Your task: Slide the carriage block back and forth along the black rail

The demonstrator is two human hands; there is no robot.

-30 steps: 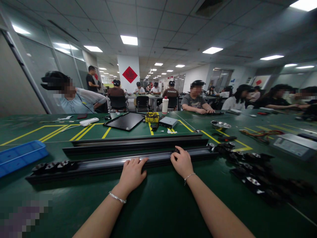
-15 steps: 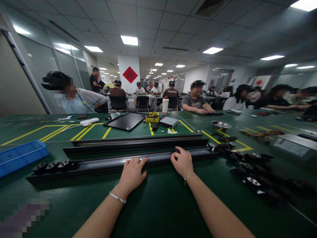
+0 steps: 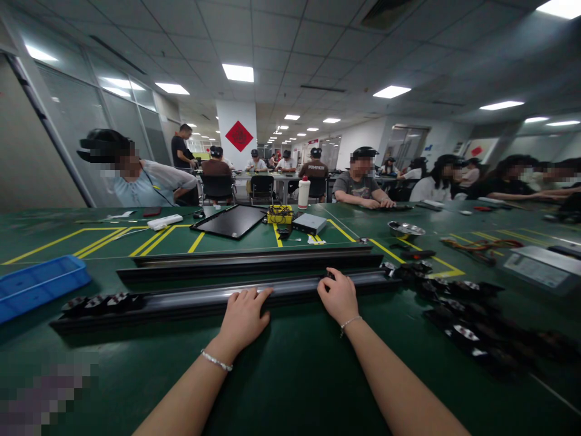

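A long black channel rail (image 3: 190, 298) with a shiny inner face lies across the table in front of me. My left hand (image 3: 245, 315) holds it near the middle, fingers over the top and thumb on the near side. Farther right along the same rail, my right hand (image 3: 338, 295) is curled, its fingertips closed around a small dark piece in the channel, mostly hidden. Several black parts with silvery tops (image 3: 97, 304) sit in the rail's left end. A heap of similar black parts (image 3: 467, 333) spreads over the table at the right.
Behind the rail lie more black rails (image 3: 254, 263). A blue tray (image 3: 40, 284) stands at the left. Farther back are a black panel (image 3: 231, 221), a grey box (image 3: 309, 223), a white bottle (image 3: 304, 194) and a metal bowl (image 3: 405, 229). Co-workers sit across the table.
My right hand has shifted slightly to the right along the rail. My left hand and the rail stay almost where they were.
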